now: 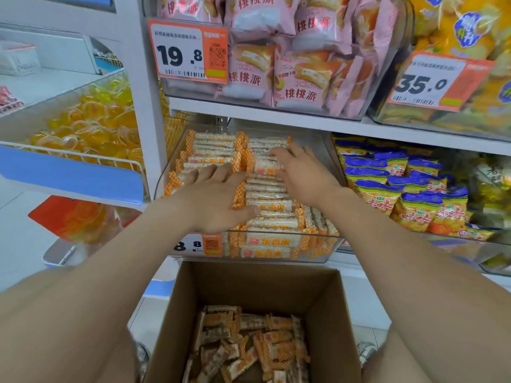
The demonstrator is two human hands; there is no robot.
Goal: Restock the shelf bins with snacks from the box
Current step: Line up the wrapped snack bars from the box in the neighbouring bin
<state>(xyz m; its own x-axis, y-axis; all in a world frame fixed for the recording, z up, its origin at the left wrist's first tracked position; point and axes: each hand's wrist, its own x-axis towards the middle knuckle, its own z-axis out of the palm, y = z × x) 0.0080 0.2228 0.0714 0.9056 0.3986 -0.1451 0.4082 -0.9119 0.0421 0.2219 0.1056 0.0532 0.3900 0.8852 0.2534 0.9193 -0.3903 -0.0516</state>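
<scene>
Jelly cups [91, 125] heaped in wire basket [83, 157] at nine o'clock. Left hand [218, 200] flat, fingers spread, palm down on orange-and-white rice snack bars [265, 194] stacked in clear shelf bin [249, 244] at centre; nothing grasped. Right hand [301, 175] just beside, also splayed open, pressing on same bars toward twelve o'clock. Blue-and-yellow snack bags [409, 200] at three o'clock. Cardboard box [257, 286] at six o'clock, more loose bars lying at its bottom
</scene>
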